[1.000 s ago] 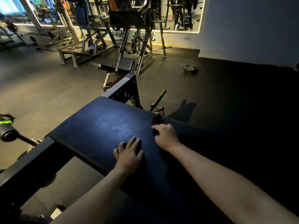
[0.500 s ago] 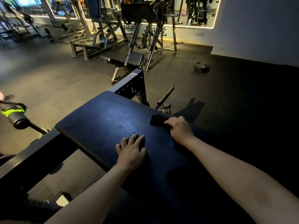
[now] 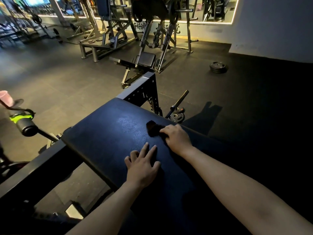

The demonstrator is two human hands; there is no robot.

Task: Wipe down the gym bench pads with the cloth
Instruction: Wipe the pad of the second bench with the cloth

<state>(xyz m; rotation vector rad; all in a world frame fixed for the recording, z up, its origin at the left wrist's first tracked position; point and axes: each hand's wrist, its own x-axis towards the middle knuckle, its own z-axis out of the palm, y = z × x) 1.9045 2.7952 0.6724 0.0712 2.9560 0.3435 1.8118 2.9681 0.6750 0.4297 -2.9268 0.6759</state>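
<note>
Two bare hands rest on the dark blue bench pad [image 3: 108,133]. Nearest, the left hand [image 3: 142,167] lies flat with its fingers spread, holding nothing. At its 1 o'clock, the right hand [image 3: 177,139] curls its fingers over a small dark cloth [image 3: 153,128], which bunches out at the hand's 11 o'clock, near the pad's far edge. The cloth looks soft, light and limp, so it probably wants a bunched hold with palm pressure. The pad's cover seems smooth and firm. Farther off, at 12 o'clock, stands a perforated steel upright [image 3: 144,89].
</note>
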